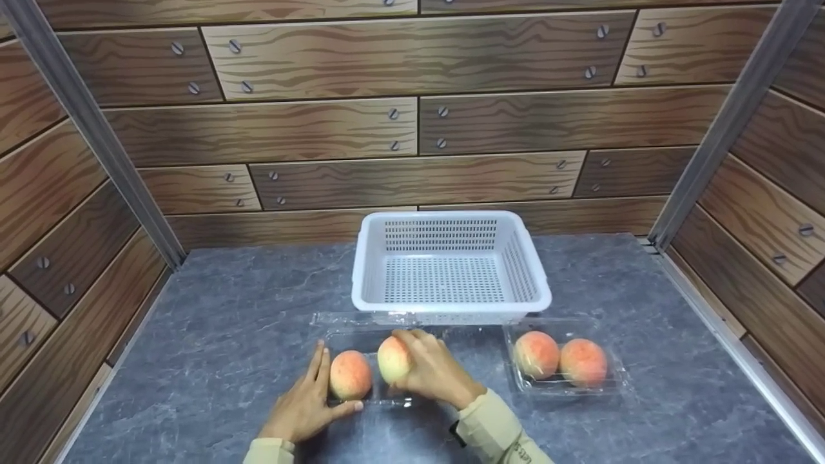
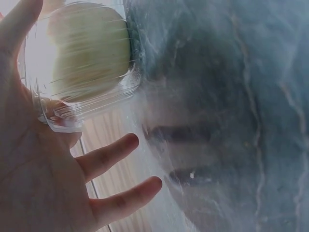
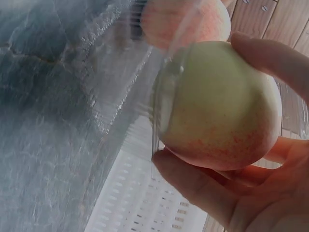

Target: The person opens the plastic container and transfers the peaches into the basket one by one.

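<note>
Transparent, thin-walled plastic forms the rectangular tray [image 1: 351,339] at near centre-left, a round red-yellow peach [image 1: 350,376] at its left, the left hand [image 1: 303,399] bracing alongside, fingers extended. Right hand [image 1: 438,370] grips a second round, yellow-green, red-blushed peach [image 1: 393,359] at the tray's right; whether seated, cannot tell. Slack fingers could let it roll into its neighbour; uneven pressure could buckle the wall.

Held peach [image 3: 219,111] ran pale yellow-green with a speckled red blush. Neighbouring peach [image 1: 350,376] was orange-red over yellow. Far-right peach pair [image 1: 583,363] was orange-red too. Left tray [image 1: 348,339] and right tray [image 1: 551,389] were clear. Basket [image 1: 451,307] was white, grid-slotted. Worktop [image 1: 245,303] was slate grey, lighter marble veining. Back wall [image 1: 335,129] was brown woodgrain plank print, dark seams, grey screw heads [image 1: 235,46]. Sleeves [image 1: 495,428] were beige.
</note>
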`<action>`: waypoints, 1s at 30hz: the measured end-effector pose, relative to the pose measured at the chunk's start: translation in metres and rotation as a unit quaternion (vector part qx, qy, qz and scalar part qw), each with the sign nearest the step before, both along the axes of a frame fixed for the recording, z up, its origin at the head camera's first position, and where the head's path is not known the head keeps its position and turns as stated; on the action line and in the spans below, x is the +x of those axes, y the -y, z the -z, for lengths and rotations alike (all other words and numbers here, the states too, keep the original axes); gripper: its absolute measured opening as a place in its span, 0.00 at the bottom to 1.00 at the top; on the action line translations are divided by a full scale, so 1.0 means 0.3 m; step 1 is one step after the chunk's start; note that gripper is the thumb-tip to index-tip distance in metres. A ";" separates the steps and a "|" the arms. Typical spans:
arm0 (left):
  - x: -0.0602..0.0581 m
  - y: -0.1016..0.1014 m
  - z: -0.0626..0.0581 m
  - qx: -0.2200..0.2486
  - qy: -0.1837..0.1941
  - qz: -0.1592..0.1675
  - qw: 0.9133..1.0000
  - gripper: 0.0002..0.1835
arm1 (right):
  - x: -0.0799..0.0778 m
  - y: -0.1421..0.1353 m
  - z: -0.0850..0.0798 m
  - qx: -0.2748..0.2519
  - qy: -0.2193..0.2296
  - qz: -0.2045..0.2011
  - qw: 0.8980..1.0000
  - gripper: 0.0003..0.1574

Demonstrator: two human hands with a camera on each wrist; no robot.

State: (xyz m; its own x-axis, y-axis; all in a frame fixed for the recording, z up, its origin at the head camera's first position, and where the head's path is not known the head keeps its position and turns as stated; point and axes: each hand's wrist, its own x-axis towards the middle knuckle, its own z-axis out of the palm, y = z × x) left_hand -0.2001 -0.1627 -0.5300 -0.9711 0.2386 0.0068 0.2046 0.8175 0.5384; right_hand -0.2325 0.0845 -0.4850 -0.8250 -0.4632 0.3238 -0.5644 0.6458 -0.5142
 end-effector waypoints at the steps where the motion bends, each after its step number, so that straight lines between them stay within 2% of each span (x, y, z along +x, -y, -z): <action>1: 0.000 -0.001 0.000 0.000 -0.001 0.000 1.000 0.65 | -0.002 -0.007 -0.004 -0.004 0.002 -0.002 1.000 0.49; 9: 0.000 -0.004 0.004 0.001 0.000 0.001 1.000 0.65 | -0.025 -0.050 -0.023 -0.011 0.003 -0.019 1.000 0.44; 14: -0.002 -0.005 -0.003 0.000 0.001 0.000 1.000 0.65 | -0.036 -0.073 -0.044 0.000 0.022 -0.015 1.000 0.46; 21: -0.004 -0.001 -0.015 -0.003 -0.002 0.000 1.000 0.63 | -0.044 -0.097 -0.072 0.016 0.037 -0.029 0.999 0.47; 30: 0.000 -0.003 -0.006 0.002 -0.002 0.003 1.000 0.65 | -0.051 -0.149 -0.088 0.033 0.067 -0.049 0.996 0.47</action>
